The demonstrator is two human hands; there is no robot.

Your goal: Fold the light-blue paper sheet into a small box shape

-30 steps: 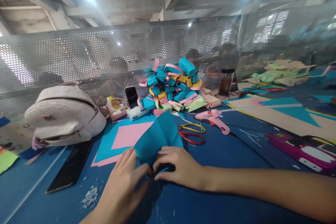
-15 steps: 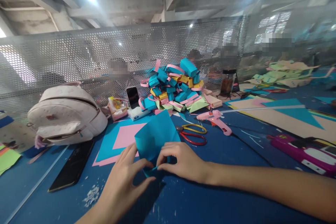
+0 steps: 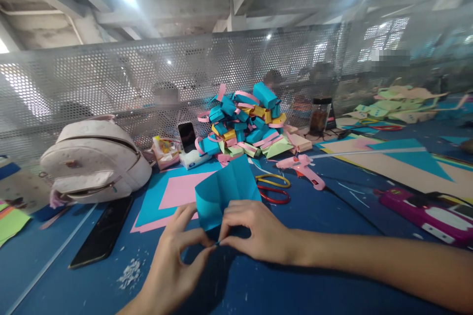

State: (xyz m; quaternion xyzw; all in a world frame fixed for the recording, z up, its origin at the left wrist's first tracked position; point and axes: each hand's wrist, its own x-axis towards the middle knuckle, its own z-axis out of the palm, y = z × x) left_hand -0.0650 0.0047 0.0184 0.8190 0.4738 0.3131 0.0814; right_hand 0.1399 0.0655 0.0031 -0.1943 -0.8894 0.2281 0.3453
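A creased sheet of blue paper (image 3: 225, 189) stands tilted up over the table, its near edge between my two hands. My left hand (image 3: 181, 251) pinches that edge from the left with thumb and forefinger. From the right, my right hand (image 3: 253, 231) pinches the same edge, its fingertips almost touching those of the left. My fingers cover part of the fold. Just behind the sheet lie scissors (image 3: 275, 189) with one yellow and one red handle, their blades hidden by the paper. Flat pink paper (image 3: 181, 189) on a blue sheet is left of it.
A heap of folded paper pieces (image 3: 244, 123) stands at the back. To the right are a pink glue gun (image 3: 305, 170) with a cord and a purple device (image 3: 424, 216). A white backpack (image 3: 96, 157) and a black phone (image 3: 101, 234) are at left, near white scraps (image 3: 130, 274).
The blue paper has tipped and shifted slightly right, now covering the scissors' blades. My left thumb and forefinger have closed on its near edge, beside my right fingertips.
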